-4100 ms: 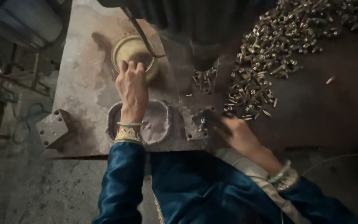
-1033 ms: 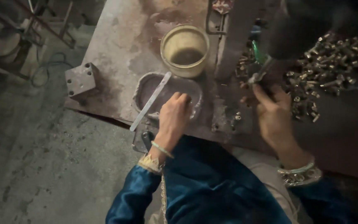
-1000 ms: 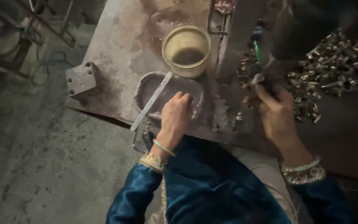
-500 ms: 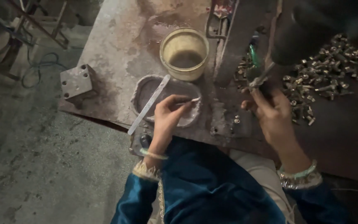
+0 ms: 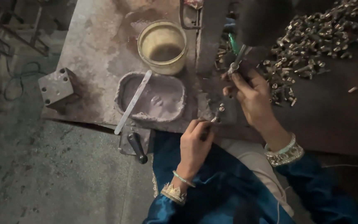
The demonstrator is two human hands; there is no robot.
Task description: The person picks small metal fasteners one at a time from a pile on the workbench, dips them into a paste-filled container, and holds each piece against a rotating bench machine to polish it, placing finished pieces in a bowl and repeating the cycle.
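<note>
My left hand [image 5: 194, 143] is at the near edge of the metal worktable [image 5: 96, 54], its fingertips pinched on a small metal part [image 5: 217, 118]. My right hand [image 5: 250, 93] is further in, fingers closed on a thin metal piece [image 5: 235, 64] below a dark machine body [image 5: 262, 20]. A big heap of small metal parts [image 5: 315, 41] lies right of that hand. Left of my left hand sits a shallow grey tray [image 5: 123, 89] with a flat metal strip [image 5: 132, 101] across its rim.
A round yellowish bowl [image 5: 162, 46] stands behind the tray. A metal block with holes [image 5: 56, 87] sits at the table's left corner. A dark handle [image 5: 136, 147] hangs below the table edge. Concrete floor [image 5: 42, 178] lies to the left.
My left hand has left the grey tray and moved right to the table's near edge, now pinching a small part. My right hand stays under the machine.
</note>
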